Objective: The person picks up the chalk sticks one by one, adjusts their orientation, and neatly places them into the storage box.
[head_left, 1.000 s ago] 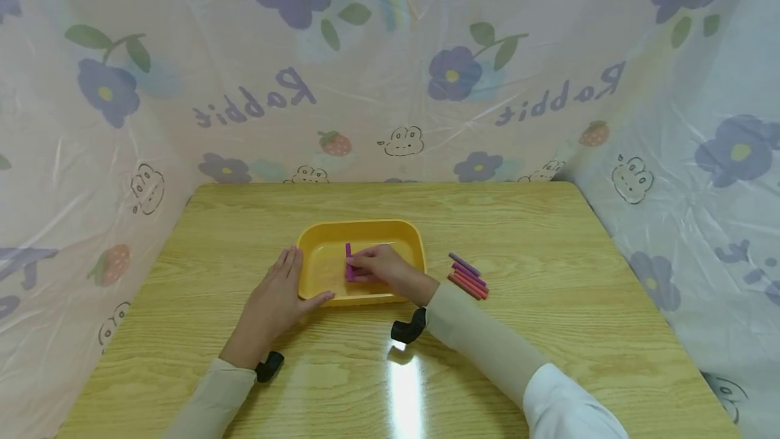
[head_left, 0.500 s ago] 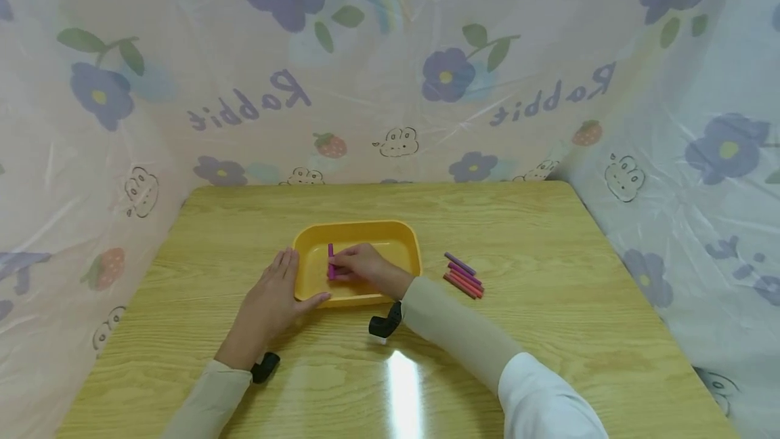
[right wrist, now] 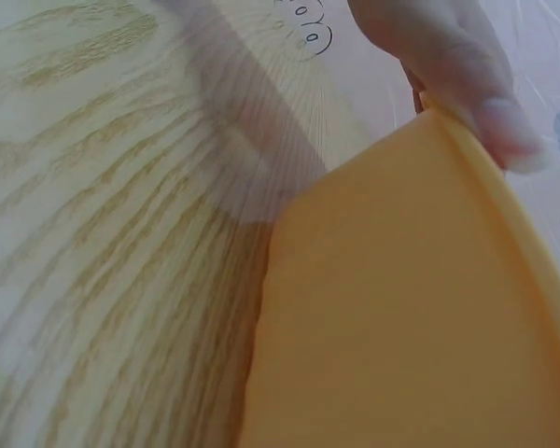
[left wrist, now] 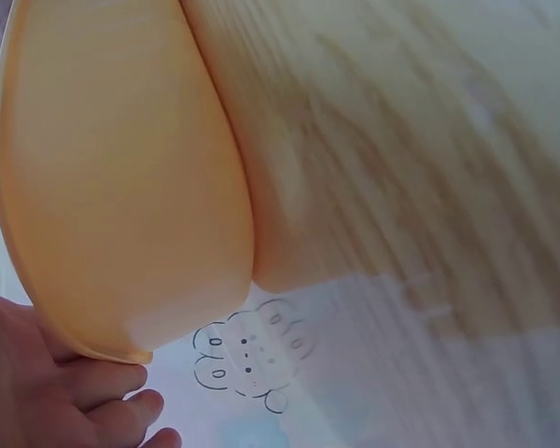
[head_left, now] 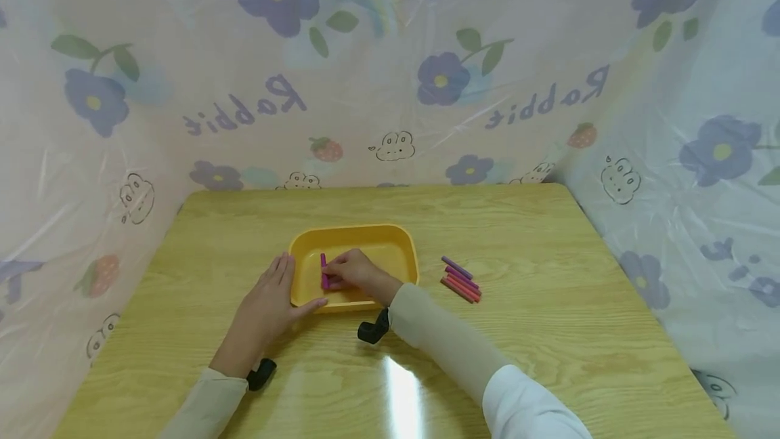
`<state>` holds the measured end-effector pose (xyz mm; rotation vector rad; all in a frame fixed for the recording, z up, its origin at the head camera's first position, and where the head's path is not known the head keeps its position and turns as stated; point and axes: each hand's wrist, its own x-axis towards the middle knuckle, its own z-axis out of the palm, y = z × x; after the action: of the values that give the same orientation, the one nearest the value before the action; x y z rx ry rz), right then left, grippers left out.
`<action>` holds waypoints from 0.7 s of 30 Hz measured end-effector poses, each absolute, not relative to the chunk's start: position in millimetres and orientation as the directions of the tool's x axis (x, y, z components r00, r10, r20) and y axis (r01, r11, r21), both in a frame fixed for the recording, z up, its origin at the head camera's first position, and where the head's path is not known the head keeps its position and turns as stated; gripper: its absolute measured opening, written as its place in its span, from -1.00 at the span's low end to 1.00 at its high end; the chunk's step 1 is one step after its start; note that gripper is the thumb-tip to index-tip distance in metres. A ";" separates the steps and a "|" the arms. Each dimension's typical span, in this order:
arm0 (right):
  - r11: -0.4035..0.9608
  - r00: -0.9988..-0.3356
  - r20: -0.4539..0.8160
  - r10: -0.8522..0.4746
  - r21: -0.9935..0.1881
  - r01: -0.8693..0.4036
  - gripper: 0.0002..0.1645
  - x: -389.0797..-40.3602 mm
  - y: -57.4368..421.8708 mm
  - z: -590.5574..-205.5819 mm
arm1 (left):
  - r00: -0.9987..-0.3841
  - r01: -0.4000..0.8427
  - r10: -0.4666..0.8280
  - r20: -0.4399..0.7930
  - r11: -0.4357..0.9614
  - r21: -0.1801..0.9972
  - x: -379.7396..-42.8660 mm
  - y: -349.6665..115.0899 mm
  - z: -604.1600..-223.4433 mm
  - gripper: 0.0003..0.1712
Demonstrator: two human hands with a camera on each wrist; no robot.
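A yellow rectangular tray [head_left: 365, 226] lies on the table, and its outer wall [left wrist: 131, 187] fills much of the left wrist view. My left hand [head_left: 265, 300] holds the tray's near left corner, the fingers along the left side and the thumb on the front rim. The right wrist view has a thumb [right wrist: 490, 112] over the rim. Inside the tray, toward its left end, my right hand [head_left: 353, 271] pinches a slim magenta stick [head_left: 323, 260], possibly a crayon. Its lower part is partly covered by the fingers; neither wrist view includes it.
To the right of the tray, several slim sticks [head_left: 461, 279] in purple, magenta, red and brown lie side by side at a slant on the wooden table [head_left: 548, 344]. A patterned curtain [head_left: 341, 87] encloses the table at the back and both sides.
My right hand has moved left within the tray, carrying the magenta stick toward the left end. The left hand stays at the tray's corner. The view has shifted slightly.
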<state>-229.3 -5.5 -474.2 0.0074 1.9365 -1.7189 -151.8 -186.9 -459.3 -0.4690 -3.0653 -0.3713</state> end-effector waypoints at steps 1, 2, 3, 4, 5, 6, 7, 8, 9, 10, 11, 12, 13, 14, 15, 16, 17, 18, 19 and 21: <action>0.183 -0.850 -0.401 -0.341 -0.916 0.358 -0.78 -229.0 -6.1 -474.2 | -0.955 0.296 0.291 0.054 0.928 0.225 -151.9 -187.2 -459.8 0.35; 0.187 -0.851 -0.402 -0.337 -0.915 0.358 -0.78 -228.6 -6.6 -474.2 | -0.954 0.299 0.293 0.058 0.928 0.222 -152.0 -187.3 -460.2 0.35; 0.187 -0.850 -0.407 -0.334 -0.913 0.363 -0.79 -228.2 -7.1 -474.1 | -0.954 0.300 0.294 0.060 0.928 0.222 -152.0 -187.5 -460.4 0.35; 0.190 -0.849 -0.410 -0.335 -0.911 0.365 -0.79 -227.6 -7.7 -473.7 | -0.953 0.301 0.295 0.060 0.927 0.222 -151.9 -187.8 -460.7 0.35; 0.198 -0.847 -0.411 -0.337 -0.911 0.363 -0.79 -227.4 -8.1 -473.8 | -0.953 0.304 0.298 0.060 0.927 0.220 -151.7 -188.0 -460.8 0.35; 0.202 -0.845 -0.410 -0.342 -0.911 0.360 -0.79 -227.4 -8.5 -473.7 | -0.952 0.306 0.299 0.061 0.927 0.219 -151.5 -188.2 -460.6 0.34; 0.208 -0.840 -0.412 -0.352 -0.910 0.359 -0.79 -226.4 -8.8 -474.4 | -0.952 0.306 0.300 0.062 0.926 0.221 -149.7 -188.4 -460.9 0.34; 0.216 -0.837 -0.412 -0.361 -0.910 0.354 -0.78 -225.7 -9.0 -474.9 | -0.952 0.307 0.300 0.064 0.926 0.220 -148.2 -188.6 -461.1 0.34; 0.216 -0.834 -0.410 -0.370 -0.911 0.353 -0.78 -225.5 -9.4 -475.6 | -0.952 0.307 0.300 0.066 0.926 0.217 -146.8 -188.7 -460.8 0.33; 0.216 -0.833 -0.406 -0.377 -0.913 0.347 -0.78 -225.5 -9.6 -475.8 | -0.951 0.309 0.301 0.071 0.927 0.214 -145.8 -188.8 -460.3 0.32; 0.215 -0.833 -0.402 -0.381 -0.914 0.343 -0.78 -226.0 -9.8 -476.3 | -0.950 0.311 0.302 0.077 0.928 0.207 -145.4 -188.8 -459.8 0.32; 0.214 -0.836 -0.397 -0.380 -0.917 0.338 -0.78 -226.3 -9.9 -476.6 | -0.950 0.312 0.302 0.082 0.928 0.204 -145.1 -188.6 -458.9 0.32; 0.208 -0.837 -0.396 -0.378 -0.917 0.340 -0.79 -226.8 -9.9 -476.8 | -0.949 0.313 0.302 0.086 0.929 0.199 -145.4 -188.5 -458.4 0.31; 0.202 -0.839 -0.396 -0.374 -0.917 0.343 -0.79 -227.5 -9.9 -477.4 | -0.949 0.315 0.304 0.088 0.928 0.196 -145.6 -188.1 -457.7 0.31; 0.199 -0.840 -0.398 -0.369 -0.916 0.347 -0.80 -228.1 -9.8 -478.2 | -0.949 0.316 0.304 0.086 0.928 0.195 -145.8 -187.7 -457.0 0.31; 0.200 -0.840 -0.401 -0.366 -0.915 0.350 -0.80 -228.7 -9.7 -478.6 | -0.948 0.317 0.306 0.085 0.928 0.196 -146.3 -187.4 -456.7 0.31; 0.201 -0.839 -0.404 -0.365 -0.914 0.353 -0.80 -229.3 -9.6 -479.2 | -0.949 0.316 0.307 0.080 0.928 0.196 -146.7 -187.1 -456.3 0.31; 0.204 -0.839 -0.406 -0.363 -0.913 0.354 -0.80 -229.8 -9.5 -479.6 | -0.948 0.318 0.308 0.077 0.927 0.199 -147.0 -186.6 -455.8 0.31; 0.203 -0.837 -0.411 -0.361 -0.911 0.360 -0.80 -230.3 -9.3 -479.6 | -0.948 0.317 0.309 0.072 0.927 0.201 -147.5 -186.3 -455.5 0.30; 0.204 -0.838 -0.412 -0.359 -0.910 0.360 -0.80 -230.8 -9.4 -478.9 | -0.949 0.316 0.310 0.065 0.927 0.201 -148.4 -186.0 -455.0 0.31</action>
<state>-230.8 -9.4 -478.9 0.0006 1.9303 -1.6871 -148.4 -186.0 -455.0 -0.4961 -3.0522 -0.3268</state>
